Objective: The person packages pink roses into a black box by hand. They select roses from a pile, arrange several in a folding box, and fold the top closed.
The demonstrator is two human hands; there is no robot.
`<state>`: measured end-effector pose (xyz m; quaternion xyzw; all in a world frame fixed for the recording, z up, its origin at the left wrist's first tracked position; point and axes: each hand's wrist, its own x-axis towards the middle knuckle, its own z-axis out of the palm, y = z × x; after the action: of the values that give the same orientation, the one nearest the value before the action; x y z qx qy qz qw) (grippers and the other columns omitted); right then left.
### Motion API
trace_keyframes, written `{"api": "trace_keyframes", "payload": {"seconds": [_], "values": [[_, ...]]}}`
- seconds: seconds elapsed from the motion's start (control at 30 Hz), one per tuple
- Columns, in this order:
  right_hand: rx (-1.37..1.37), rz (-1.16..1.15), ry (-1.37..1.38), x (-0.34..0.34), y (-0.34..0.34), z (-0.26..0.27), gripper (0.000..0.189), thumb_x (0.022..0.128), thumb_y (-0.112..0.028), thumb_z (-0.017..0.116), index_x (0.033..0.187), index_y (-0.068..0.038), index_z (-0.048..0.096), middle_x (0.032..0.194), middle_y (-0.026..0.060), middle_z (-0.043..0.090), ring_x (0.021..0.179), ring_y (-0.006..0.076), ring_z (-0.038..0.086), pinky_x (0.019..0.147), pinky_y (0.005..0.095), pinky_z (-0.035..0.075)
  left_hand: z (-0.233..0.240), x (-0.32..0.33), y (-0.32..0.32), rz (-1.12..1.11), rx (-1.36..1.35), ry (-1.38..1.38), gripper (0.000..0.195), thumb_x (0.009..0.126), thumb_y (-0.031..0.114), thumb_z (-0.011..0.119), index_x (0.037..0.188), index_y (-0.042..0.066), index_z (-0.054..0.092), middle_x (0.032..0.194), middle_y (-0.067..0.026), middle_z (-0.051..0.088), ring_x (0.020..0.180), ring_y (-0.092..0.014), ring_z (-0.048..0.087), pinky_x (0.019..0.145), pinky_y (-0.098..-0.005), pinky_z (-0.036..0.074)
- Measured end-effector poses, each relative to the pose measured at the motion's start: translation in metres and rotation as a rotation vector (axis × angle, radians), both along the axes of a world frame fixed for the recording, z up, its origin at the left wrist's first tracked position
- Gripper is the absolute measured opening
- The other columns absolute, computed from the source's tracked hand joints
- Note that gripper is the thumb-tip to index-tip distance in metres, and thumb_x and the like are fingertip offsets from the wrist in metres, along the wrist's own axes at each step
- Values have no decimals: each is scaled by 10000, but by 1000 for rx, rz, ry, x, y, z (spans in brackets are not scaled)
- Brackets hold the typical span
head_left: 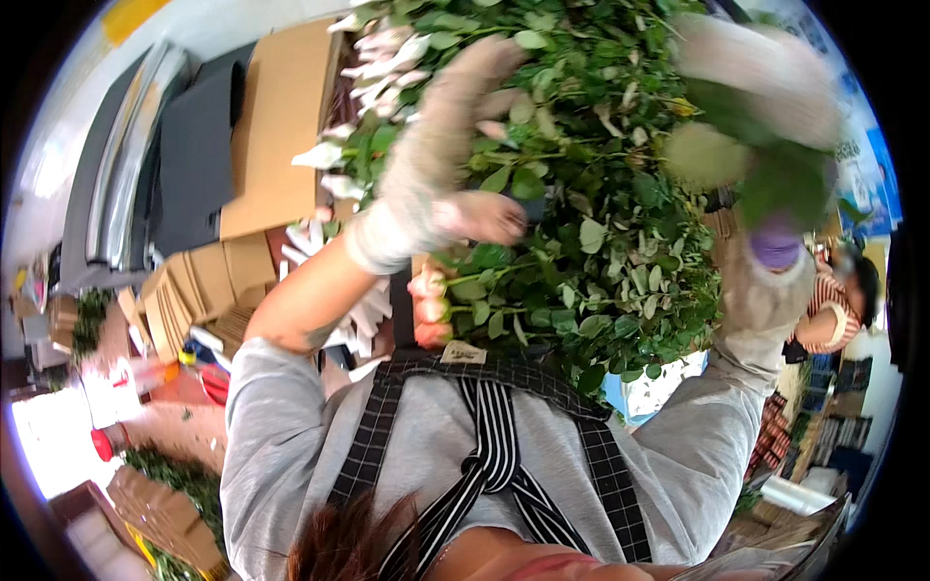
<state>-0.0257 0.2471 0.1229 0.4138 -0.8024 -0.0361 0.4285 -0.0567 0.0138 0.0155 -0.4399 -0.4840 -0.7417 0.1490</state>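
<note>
Rose stems with dense green leaves [617, 218] lie in a large pile before me. White and pale pink blooms [389, 62], some in white sleeves, lie at its upper left; peach-pink roses [430, 309] lie nearer my apron. My left hand [450, 138], in a worn light glove with some fingertips bare, is over the stems near the blooms, thumb and fingers apart. Blurred by motion, my right hand [755, 80] is at the pile's upper right with large leaves [781, 174] in front of it. Whether it grips them cannot be told. A purple band [776, 247] shows at that wrist.
A brown cardboard sheet [280, 131] and black sheets [196, 138] stand at the upper left. Folded cardboard [192, 290] lies below them, near a red surface [185, 385]. Another person in a striped top [832, 312] is at the right. Cut greenery [178, 483] lies lower left.
</note>
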Motion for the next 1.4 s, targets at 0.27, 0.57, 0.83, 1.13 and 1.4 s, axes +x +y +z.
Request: {"api": "trace_keyframes", "payload": {"seconds": [0.27,0.57,0.83,1.13,1.4], "values": [[108,35,-151,-4,-68,-49,647,793,-275,649,1402,-233,433,830,15,561,541,191,554,444,320,459,12,15,-16,431,165,-103,447,979,299,308,1055,-65,555,995,-143,640,898,-197,609,816,-311,494],[179,-109,-119,-3,-45,-48,621,807,-195,629,1393,-289,446,777,-4,575,518,151,534,460,293,489,-9,-16,-93,202,623,-745,422,936,372,477,1018,-16,619,972,-167,653,960,-263,610,846,-356,527],[251,-315,-315,-33,-8,-99,595,750,-264,711,1314,-220,524,914,6,648,709,159,638,577,300,530,-81,2,-134,1191,-771,150,377,715,130,735,1079,101,639,1109,-99,612,926,-260,602,818,-352,484],[207,-151,-1143,70,-73,-169,224,799,-238,676,994,-131,648,914,52,620,738,249,639,604,376,513,-122,50,-77,96,-1367,36,315,839,270,619,1129,148,632,899,-104,626,833,-307,627,727,-414,509],[226,-19,-1155,68,-79,-234,201,756,-184,617,952,-182,660,804,24,600,685,240,635,536,384,500,-117,30,-74,-26,-1430,62,237,867,274,589,1051,140,654,917,-117,624,826,-332,622,731,-428,501]]}}
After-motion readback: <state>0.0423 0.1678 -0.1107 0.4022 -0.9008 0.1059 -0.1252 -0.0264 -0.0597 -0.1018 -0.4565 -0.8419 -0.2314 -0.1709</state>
